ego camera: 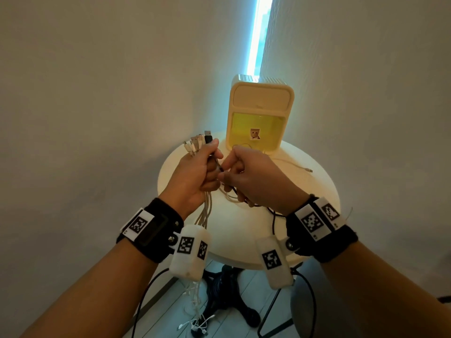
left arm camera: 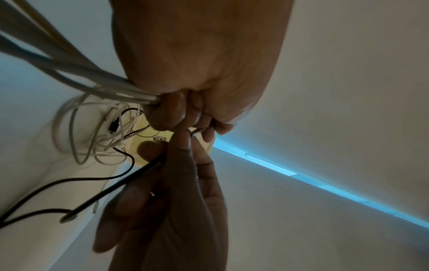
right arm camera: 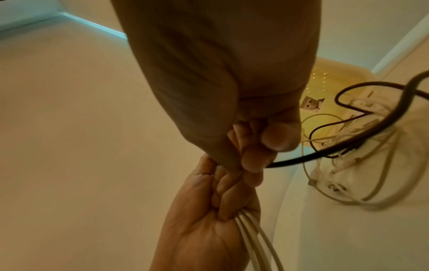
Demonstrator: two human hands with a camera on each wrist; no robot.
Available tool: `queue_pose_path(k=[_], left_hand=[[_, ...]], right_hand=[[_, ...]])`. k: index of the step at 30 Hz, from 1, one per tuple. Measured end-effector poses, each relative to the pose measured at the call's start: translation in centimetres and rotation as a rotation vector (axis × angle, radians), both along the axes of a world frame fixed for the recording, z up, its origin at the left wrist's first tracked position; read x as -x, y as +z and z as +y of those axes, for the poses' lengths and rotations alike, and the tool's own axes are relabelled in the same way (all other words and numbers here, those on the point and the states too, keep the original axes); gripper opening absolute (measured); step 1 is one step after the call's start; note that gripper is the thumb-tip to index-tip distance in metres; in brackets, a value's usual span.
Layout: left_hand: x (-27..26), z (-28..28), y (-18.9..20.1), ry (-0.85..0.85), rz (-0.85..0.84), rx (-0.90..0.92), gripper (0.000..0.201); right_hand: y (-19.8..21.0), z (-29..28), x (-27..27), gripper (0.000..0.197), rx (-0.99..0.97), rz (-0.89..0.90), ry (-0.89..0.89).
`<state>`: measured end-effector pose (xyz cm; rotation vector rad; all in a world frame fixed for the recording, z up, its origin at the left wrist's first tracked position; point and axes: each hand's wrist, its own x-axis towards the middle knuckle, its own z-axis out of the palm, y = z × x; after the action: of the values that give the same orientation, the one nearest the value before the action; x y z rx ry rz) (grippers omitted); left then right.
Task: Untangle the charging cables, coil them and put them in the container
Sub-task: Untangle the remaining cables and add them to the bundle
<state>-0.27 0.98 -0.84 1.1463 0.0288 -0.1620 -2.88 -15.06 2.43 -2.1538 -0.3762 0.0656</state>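
Note:
My left hand grips a bundle of white charging cables over the round white table. Their plugs and a black USB plug stick up above the fist. The white cords hang down past the table edge to the floor. My right hand, close against the left, pinches a black cable that trails off to the right. A cream and yellow container stands at the back of the table. More tangled white cables lie in front of it.
A loose thin white cable end lies on the table to the right of the hands. Cable ends pile on the floor beside the black table base. Walls close in behind, with a bright blue light strip.

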Motion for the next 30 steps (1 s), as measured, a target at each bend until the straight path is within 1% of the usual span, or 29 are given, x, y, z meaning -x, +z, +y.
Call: queue_pose_path(k=[2,5,7,9,11,13,15,16,17,18,19,20,22,23,24,25,26,27,29,30], left_hand=[[-0.1,0.1,-0.1,0.033,-0.019,-0.04,0.035],[-0.2,0.2,-0.3,0.033,-0.023,-0.102,0.041],[-0.5,0.7,-0.5,0.034,-0.018,-0.101,0.045],[-0.9,0.9,-0.2,0.034,-0.012,-0.02,0.046],[-1.2,1.6,0.4,0.039,-0.007,0.144,0.043],[-1.7,3.0,0.7,0.021,-0.012,0.266,0.043],[-1.6,4.1,0.9,-0.027,-0.01,0.298,0.046],[-1.5,4.5,0.8,-0.047,-0.001,0.283,0.046],[-1.3,4.6,0.8,-0.062,0.01,0.261,0.046],[-1.1,4.6,0.7,-0.071,0.02,0.238,0.047],[-0.9,4.4,0.7,-0.074,0.027,0.218,0.048],[-0.8,4.2,0.6,-0.071,0.028,0.198,0.049],[-0.6,3.8,0.6,-0.057,0.031,0.164,0.05],[-0.5,3.6,0.6,-0.054,0.034,0.151,0.05],[-0.4,3.5,0.5,-0.054,0.037,0.142,0.051],[-0.3,3.5,0.5,-0.053,0.041,0.135,0.052],[-0.3,3.5,0.4,-0.052,0.045,0.132,0.053],[-0.2,3.5,0.4,-0.054,0.047,0.129,0.054],[0.0,3.7,0.3,-0.06,0.039,0.116,0.054],[0.0,3.8,0.2,-0.063,0.035,0.107,0.054]], right_hand=[[-0.3,0.2,0.3,0.011,-0.021,-0.058,0.03],[-1.2,0.7,0.5,0.011,-0.016,-0.163,0.08],[-1.7,1.2,0.3,0.013,0.005,-0.214,0.104],[-1.5,1.0,0.0,0.015,0.091,-0.189,0.131],[-1.1,0.3,-0.3,0.017,0.221,-0.111,0.188],[-0.8,-0.6,-0.6,0.023,0.27,-0.049,0.204],[-0.4,-2.0,-1.6,0.026,0.172,-0.037,0.113],[-0.2,-2.8,-2.3,0.026,0.129,-0.079,0.03],[-0.1,-3.6,-3.1,0.024,0.136,-0.152,-0.06],[-0.1,-4.3,-4.0,0.021,0.189,-0.216,-0.139],[-0.3,-4.8,-4.8,0.018,0.261,-0.234,-0.187],[-0.7,-4.9,-5.3,0.018,0.336,-0.194,-0.193],[-2.3,-4.5,-6.1,0.028,0.454,-0.056,-0.146],[-3.2,-4.2,-6.4,0.033,0.503,-0.052,-0.167],[-4.1,-4.2,-7.0,0.036,0.536,-0.091,-0.225],[-4.8,-4.3,-7.5,0.038,0.537,-0.132,-0.306],[-5.2,-4.5,-8.0,0.039,0.517,-0.136,-0.377],[-5.4,-4.7,-8.4,0.038,0.497,-0.093,-0.414],[-5.3,-5.1,-8.7,0.032,0.435,0.012,-0.399],[-5.1,-5.4,-8.8,0.029,0.384,0.014,-0.395]])
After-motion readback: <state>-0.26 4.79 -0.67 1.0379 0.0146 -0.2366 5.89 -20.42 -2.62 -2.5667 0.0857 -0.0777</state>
